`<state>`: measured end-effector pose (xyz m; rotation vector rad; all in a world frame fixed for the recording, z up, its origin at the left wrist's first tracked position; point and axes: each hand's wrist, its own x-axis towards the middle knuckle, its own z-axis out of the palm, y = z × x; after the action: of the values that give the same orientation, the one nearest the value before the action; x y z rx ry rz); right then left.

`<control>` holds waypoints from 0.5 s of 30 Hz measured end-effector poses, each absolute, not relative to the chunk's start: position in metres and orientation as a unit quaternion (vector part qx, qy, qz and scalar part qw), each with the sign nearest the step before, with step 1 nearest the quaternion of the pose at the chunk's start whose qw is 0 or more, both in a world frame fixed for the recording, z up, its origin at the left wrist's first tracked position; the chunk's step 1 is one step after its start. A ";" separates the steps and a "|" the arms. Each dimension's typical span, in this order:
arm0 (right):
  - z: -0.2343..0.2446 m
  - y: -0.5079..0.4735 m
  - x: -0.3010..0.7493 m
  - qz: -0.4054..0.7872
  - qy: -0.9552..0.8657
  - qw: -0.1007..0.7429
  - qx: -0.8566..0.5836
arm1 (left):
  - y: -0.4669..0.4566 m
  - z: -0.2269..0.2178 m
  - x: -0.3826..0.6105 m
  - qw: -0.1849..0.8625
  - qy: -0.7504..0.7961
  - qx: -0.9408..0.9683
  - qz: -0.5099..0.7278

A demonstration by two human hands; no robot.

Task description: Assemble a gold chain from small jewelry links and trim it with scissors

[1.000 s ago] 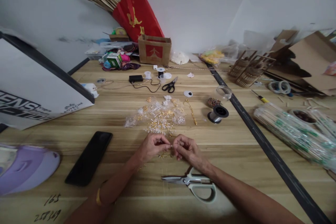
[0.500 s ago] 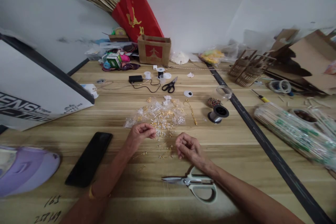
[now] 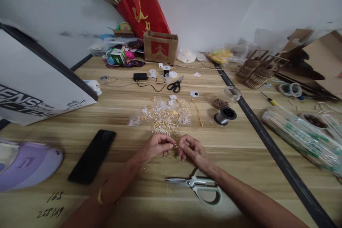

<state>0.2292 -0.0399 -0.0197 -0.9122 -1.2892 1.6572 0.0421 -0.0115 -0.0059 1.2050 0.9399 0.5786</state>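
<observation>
My left hand point(image 3: 160, 145) and my right hand point(image 3: 192, 149) almost meet at the fingertips, just in front of a pile of small gold and silver beads point(image 3: 166, 123). Both are pinched closed. What sits between the fingers is too small to make out. Under the fingertips, thin gold chain pieces point(image 3: 170, 154) lie on the wood, partly hidden by my left hand. Beneath my right wrist rest white-handled scissors point(image 3: 196, 183), blades pointing left. Clear bags of jewelry parts point(image 3: 160, 108) lie behind the beads, and a longer gold chain point(image 3: 197, 112) is to their right.
A black phone point(image 3: 92, 156) and a purple visor point(image 3: 32, 164) are on the left. Right of the beads stand a wire spool point(image 3: 225, 115) and a dish of brown beads point(image 3: 221, 103). Black scissors point(image 3: 175, 84) lie farther back. Plastic-wrapped sticks point(image 3: 299, 140) cover the right side.
My left hand has moved right and slightly down from the bead pile to my right hand's fingertips. My right hand has stayed nearly in place. The view has shifted slightly.
</observation>
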 end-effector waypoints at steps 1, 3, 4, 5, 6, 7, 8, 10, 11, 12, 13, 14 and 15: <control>-0.019 -0.040 0.229 0.660 -0.515 0.412 -0.359 | -0.013 -0.006 0.044 0.680 0.426 0.540 0.255; -0.019 -0.040 0.229 0.664 -0.517 0.410 -0.353 | -0.014 -0.008 0.047 0.668 0.438 0.545 0.256; -0.019 -0.040 0.228 0.667 -0.516 0.408 -0.351 | -0.015 -0.009 0.048 0.662 0.444 0.546 0.257; -0.019 -0.040 0.228 0.669 -0.516 0.405 -0.350 | -0.015 -0.010 0.049 0.655 0.449 0.550 0.259; -0.019 -0.040 0.228 0.671 -0.515 0.403 -0.349 | -0.016 -0.010 0.050 0.646 0.453 0.556 0.260; -0.019 -0.040 0.228 0.673 -0.515 0.402 -0.349 | -0.016 -0.010 0.051 0.634 0.457 0.566 0.264; -0.019 -0.040 0.228 0.673 -0.515 0.401 -0.348 | -0.017 -0.010 0.051 0.619 0.459 0.578 0.269; -0.019 -0.040 0.228 0.673 -0.515 0.398 -0.351 | -0.018 -0.010 0.053 0.581 0.464 0.608 0.280; -0.020 -0.040 0.228 0.673 -0.515 0.398 -0.353 | -0.018 -0.009 0.053 0.563 0.466 0.622 0.282; -0.020 -0.040 0.228 0.672 -0.514 0.398 -0.355 | -0.018 -0.009 0.054 0.549 0.468 0.633 0.282; -0.020 -0.039 0.228 0.673 -0.511 0.400 -0.356 | -0.018 -0.009 0.054 0.540 0.468 0.640 0.280; -0.021 -0.039 0.228 0.675 -0.507 0.402 -0.356 | -0.018 -0.008 0.054 0.539 0.466 0.644 0.277; -0.022 -0.039 0.228 0.678 -0.501 0.404 -0.355 | -0.017 -0.007 0.053 0.545 0.462 0.643 0.274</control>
<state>0.2282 -0.0390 -0.0216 -0.8958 -1.2638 1.7122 0.0528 -0.0169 -0.0075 1.5254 1.0964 0.6501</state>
